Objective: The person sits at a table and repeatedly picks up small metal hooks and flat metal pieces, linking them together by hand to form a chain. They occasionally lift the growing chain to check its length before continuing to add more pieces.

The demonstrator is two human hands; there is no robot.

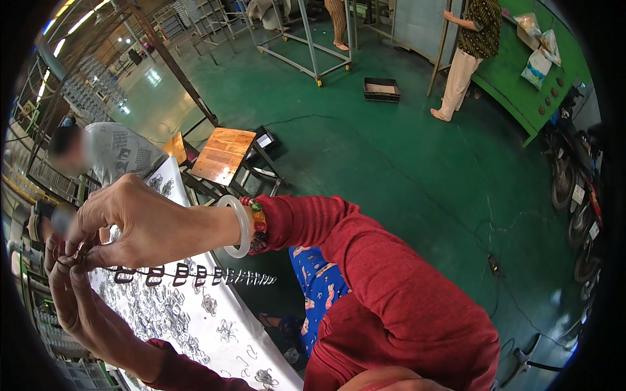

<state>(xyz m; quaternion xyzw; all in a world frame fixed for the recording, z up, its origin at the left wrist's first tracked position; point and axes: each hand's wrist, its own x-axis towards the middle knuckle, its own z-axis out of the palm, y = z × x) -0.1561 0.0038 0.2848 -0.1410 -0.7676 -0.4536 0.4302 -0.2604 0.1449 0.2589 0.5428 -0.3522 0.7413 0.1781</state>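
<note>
My right hand [140, 225], with a white bangle and a beaded bracelet at its wrist, reaches across to the left over a white-covered table [218, 296]. Its thumb and fingers pinch a small metallic piece [80, 251]. Below it, my left hand [98, 322] closes its fingertips at the same spot. From there a strand of black buckle-like frames [180, 274] stretches to the right above the tabletop; how it is joined is hidden by my fingers. Many small dark and silvery loose pieces [150, 316] lie scattered beneath, with hook shapes [250, 354] nearer me.
A person in a grey patterned top [120, 150] sits across the table, another beside them. A wooden stool [225, 153] stands past the table. Farther off are a black crate [381, 90], a wheeled metal frame [313, 58] and a standing person [471, 52]. A cable [417, 186] crosses the floor.
</note>
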